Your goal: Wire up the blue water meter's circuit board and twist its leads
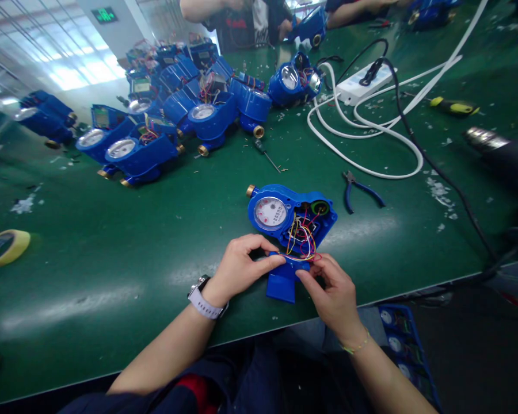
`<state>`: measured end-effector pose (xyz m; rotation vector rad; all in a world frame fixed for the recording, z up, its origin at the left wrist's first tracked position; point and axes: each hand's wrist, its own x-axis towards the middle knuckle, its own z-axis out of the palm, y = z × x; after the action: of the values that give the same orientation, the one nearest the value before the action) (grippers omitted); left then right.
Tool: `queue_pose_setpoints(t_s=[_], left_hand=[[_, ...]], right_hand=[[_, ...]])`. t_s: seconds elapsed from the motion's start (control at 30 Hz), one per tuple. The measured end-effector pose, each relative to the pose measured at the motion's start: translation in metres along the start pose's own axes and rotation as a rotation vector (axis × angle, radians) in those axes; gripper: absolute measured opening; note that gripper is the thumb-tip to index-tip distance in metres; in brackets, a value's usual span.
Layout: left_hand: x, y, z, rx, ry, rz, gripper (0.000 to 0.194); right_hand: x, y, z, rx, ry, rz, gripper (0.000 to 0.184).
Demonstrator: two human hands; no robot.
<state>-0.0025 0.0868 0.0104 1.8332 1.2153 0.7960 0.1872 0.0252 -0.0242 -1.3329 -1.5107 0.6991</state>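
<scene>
A blue water meter point(285, 215) with a round dial and loose coloured wires lies open on the green table point(112, 253) in front of me. Its blue cover piece point(282, 280) lies just below it, near the table's front edge. My left hand point(242, 267), with a white watch on the wrist, is closed on the cover's upper left edge. My right hand point(332, 287) pinches the cover's right side where the wires point(302, 236) meet it.
Several more blue meters point(155, 126) are heaped at the back left. Blue-handled pliers point(362, 190), a small screwdriver point(265, 152), a white cable and power strip point(362, 83), and a tape roll point(4, 247) lie around. Other people work at the far edge.
</scene>
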Motion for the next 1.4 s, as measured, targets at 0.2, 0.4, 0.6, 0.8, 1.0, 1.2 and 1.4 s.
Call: queue_pose_setpoints(t_s=[0.2, 0.4, 0.6, 0.8, 1.0, 1.2, 1.4], left_hand=[[0.000, -0.003, -0.004, -0.056, -0.074, 0.080, 0.029], [0.001, -0.006, -0.004, -0.010, -0.095, 0.246, 0.012], [0.001, -0.004, -0.002, -0.009, -0.047, 0.268, 0.010], [0.001, 0.001, -0.001, -0.082, -0.037, 0.189, 0.009], [0.001, 0.004, 0.001, -0.162, -0.027, 0.034, 0.018], [-0.001, 0.001, 0.004, -0.230, -0.010, -0.064, 0.021], [-0.005, 0.002, 0.006, -0.279, -0.035, -0.017, 0.015]], right_hand=[[-0.001, 0.002, 0.000, 0.032, -0.009, 0.013, 0.011], [-0.003, 0.005, 0.001, 0.043, -0.017, 0.027, 0.014], [-0.002, 0.004, 0.001, 0.057, -0.013, 0.024, 0.012], [-0.002, 0.005, 0.000, 0.097, 0.001, 0.050, 0.011], [-0.005, 0.008, 0.000, 0.176, -0.002, 0.114, 0.011], [-0.006, 0.011, 0.000, 0.253, 0.003, 0.177, 0.011], [-0.005, 0.012, -0.001, 0.330, 0.026, 0.194, 0.013]])
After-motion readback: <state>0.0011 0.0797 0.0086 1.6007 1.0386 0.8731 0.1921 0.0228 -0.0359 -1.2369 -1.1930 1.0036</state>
